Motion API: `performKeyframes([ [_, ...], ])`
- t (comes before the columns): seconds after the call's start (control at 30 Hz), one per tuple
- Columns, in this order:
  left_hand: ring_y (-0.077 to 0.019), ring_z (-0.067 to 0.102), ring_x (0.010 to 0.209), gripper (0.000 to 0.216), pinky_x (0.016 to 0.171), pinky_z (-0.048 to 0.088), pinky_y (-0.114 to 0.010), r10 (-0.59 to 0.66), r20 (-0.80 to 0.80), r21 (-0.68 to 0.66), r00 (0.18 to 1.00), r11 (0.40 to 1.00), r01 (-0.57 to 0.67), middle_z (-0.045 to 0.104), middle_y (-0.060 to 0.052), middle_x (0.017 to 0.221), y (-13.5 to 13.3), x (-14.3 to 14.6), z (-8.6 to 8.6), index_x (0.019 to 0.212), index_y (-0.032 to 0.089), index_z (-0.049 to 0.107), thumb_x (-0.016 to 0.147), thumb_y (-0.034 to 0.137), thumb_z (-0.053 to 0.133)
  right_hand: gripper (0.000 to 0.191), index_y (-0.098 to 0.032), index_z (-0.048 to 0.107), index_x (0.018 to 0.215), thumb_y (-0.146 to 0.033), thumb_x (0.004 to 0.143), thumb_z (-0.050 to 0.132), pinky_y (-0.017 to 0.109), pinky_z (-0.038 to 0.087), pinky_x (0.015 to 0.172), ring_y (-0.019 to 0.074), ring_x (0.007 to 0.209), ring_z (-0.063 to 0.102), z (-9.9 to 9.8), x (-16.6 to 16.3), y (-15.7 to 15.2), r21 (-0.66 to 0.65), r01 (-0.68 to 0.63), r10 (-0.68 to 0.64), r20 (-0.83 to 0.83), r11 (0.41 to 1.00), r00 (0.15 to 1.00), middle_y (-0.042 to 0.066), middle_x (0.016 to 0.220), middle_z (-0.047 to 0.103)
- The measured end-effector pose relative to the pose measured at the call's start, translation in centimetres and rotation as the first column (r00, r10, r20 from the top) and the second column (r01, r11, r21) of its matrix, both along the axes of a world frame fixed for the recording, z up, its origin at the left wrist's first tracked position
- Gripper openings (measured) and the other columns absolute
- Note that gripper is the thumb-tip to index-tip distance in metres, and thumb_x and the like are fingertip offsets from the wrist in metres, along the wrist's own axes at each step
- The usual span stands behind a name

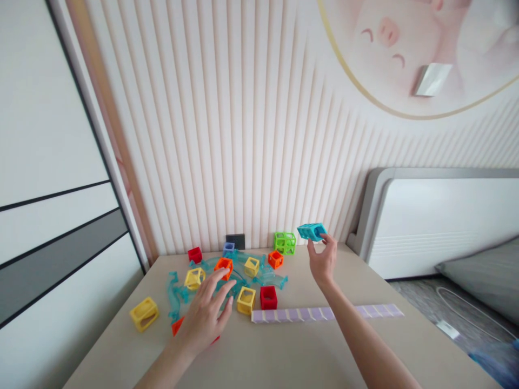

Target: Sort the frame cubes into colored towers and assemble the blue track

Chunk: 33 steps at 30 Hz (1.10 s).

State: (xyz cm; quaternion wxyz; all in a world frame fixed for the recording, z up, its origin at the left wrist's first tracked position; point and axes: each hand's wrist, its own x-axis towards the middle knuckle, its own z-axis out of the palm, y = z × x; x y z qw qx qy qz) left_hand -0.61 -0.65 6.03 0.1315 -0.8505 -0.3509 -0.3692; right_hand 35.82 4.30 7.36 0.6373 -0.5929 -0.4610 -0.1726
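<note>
The right hand (pixel 322 259) pinched a hollow teal plastic block (pixel 311 231) aloft, while the left hand (pixel 205 316), fingers spread empty, hovered over clear curved track (pixel 182 294).

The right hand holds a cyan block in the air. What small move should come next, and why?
Probably lower the right hand and set the cyan block on the table near the green block. The block is pinched at the fingers, above the table, while the left hand lies spread over the transparent track pieces, holding nothing.
</note>
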Motion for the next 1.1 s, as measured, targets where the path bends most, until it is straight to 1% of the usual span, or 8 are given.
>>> performKeyframes([
  [0.1,-0.0285,0.058,0.127,0.039,0.105,0.053,-0.046,-0.01,0.036,-0.019,0.999,1.0,0.011,0.056,-0.013,0.136,0.0,0.4,-0.5,0.134,0.023,0.055,0.095,0.019,0.051,0.043,-0.021,0.048,0.114,-0.046,0.085,0.066,0.047,0.048,0.094,0.0269,0.102,0.059,0.4,-2.3,-1.2,0.1,-0.032,0.041,-0.088,0.994,0.995,0.01,0.109,0.058],
  [0.2,-0.0296,0.055,0.132,0.051,0.105,0.052,-0.047,0.005,0.086,-0.009,0.996,1.0,-0.004,0.055,-0.015,0.14,-0.1,0.7,-1.3,0.147,0.023,0.041,0.097,0.022,0.051,0.047,-0.024,0.042,0.12,-0.047,0.087,0.066,0.042,0.052,0.086,0.0232,0.094,0.062,-0.1,-6.7,-2.9,0.158,-0.3,0.33,-0.227,0.941,0.916,0.008,0.106,0.056],
  [0.37,-0.0338,0.05,0.136,0.07,0.103,0.053,-0.053,-0.004,0.123,0.083,0.992,0.997,-0.006,0.05,-0.017,0.146,-0.6,0.5,-2.3,0.156,0.028,0.023,0.096,0.027,0.059,0.037,-0.03,0.039,0.12,-0.047,0.094,0.06,0.037,0.057,0.079,0.0198,0.088,0.064,-1.7,-15.6,-7.1,0.211,-0.696,0.711,-0.395,0.686,0.581,0.004,0.104,0.06],
  [0.43,-0.0323,0.054,0.133,0.07,0.102,0.054,-0.049,-0.055,0.124,0.112,0.991,0.993,0.041,0.053,-0.016,0.142,-0.9,-0.1,-2.2,0.156,0.029,0.026,0.095,0.022,0.06,0.036,-0.032,0.039,0.121,-0.047,0.095,0.06,0.038,0.057,0.082,0.0208,0.093,0.065,-2.4,-17.7,-8.6,0.217,-0.8,0.782,-0.457,0.56,0.424,0.005,0.109,0.062],
  [0.53,-0.027,0.061,0.124,0.064,0.1,0.056,-0.041,-0.137,0.122,0.128,0.983,0.984,0.121,0.061,-0.014,0.131,-1.6,-0.8,-2.2,0.153,0.029,0.033,0.095,0.01,0.053,0.042,-0.034,0.037,0.128,-0.048,0.095,0.06,0.039,0.057,0.083,0.0221,0.097,0.065,-3.7,-18.7,-10.0,0.195,-0.855,0.799,-0.498,0.481,0.337,0.005,0.114,0.063],
  [0.73,-0.0248,0.064,0.121,0.058,0.099,0.057,-0.036,-0.215,0.17,0.032,0.962,0.977,0.213,0.065,-0.013,0.127,-2.6,-0.7,-3.0,0.151,0.028,0.038,0.097,0.011,0.049,0.049,-0.035,0.033,0.135,-0.045,0.096,0.06,0.038,0.056,0.087,0.0225,0.099,0.064,-5.5,-18.1,-11.0,0.091,-0.867,0.783,-0.483,0.489,0.391,0.005,0.111,0.062],
  [0.97,-0.0255,0.067,0.116,0.051,0.094,0.06,-0.034,-0.244,0.323,-0.122,0.914,0.948,0.296,0.066,-0.015,0.127,-3.2,-0.5,-3.1,0.145,0.024,0.043,0.097,0.03,0.058,0.047,-0.038,0.033,0.131,-0.028,0.095,0.062,0.036,0.056,0.078,0.0224,0.089,0.064,-7.3,-16.1,-11.1,-0.037,-0.801,0.792,-0.129,0.597,0.597,0.005,0.11,0.058],
  [1.1,-0.0263,0.072,0.104,0.057,0.087,0.063,-0.036,-0.199,0.541,-0.206,0.817,0.91,0.359,0.071,-0.013,0.117,-3.5,-0.4,-3.2,0.141,0.024,0.048,0.091,0.045,0.066,0.049,-0.037,0.033,0.13,-0.026,0.093,0.063,0.043,0.055,0.085,0.0261,0.101,0.064,-8.4,-15.2,-10.5,-0.021,-0.723,0.722,-0.032,0.691,0.691,0.009,0.118,0.055],
])
